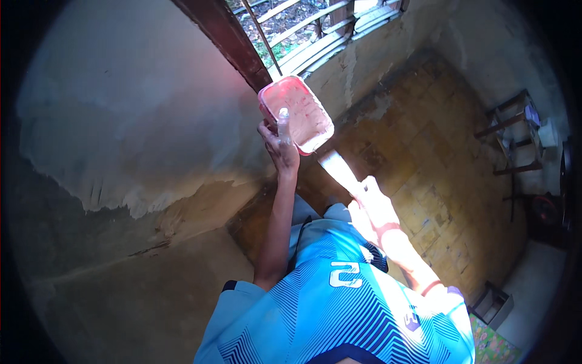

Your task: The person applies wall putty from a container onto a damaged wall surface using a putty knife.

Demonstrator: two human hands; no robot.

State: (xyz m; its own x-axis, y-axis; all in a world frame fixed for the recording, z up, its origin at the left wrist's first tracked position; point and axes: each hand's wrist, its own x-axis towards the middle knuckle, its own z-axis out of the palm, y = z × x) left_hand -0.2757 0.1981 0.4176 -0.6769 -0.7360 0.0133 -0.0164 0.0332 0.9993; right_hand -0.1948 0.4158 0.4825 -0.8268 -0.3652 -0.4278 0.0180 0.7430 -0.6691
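Observation:
My left hand (280, 147) grips a red, rounded-rectangular plastic tub (308, 115) by its near left side, its thumb lying over the inside. A pale, pinkish coating smears the tub's inner surface, and white paste sits along its near right rim. In strong sunlight, my right hand (374, 212) is closed round a putty knife (339, 171). The knife's broad pale blade points up and left, just short of the tub's near right corner. Glare washes out the fingers and handle of that hand. White residue marks my left thumb.
A window with pale slats (321, 42) and a dark wooden frame (233, 42) stands ahead. The wall (151, 121) on the left is stained and patchy. A wooden rack (515, 130) stands on the worn yellowish floor (436, 176) at right, and a dark box (492, 306) lies lower right.

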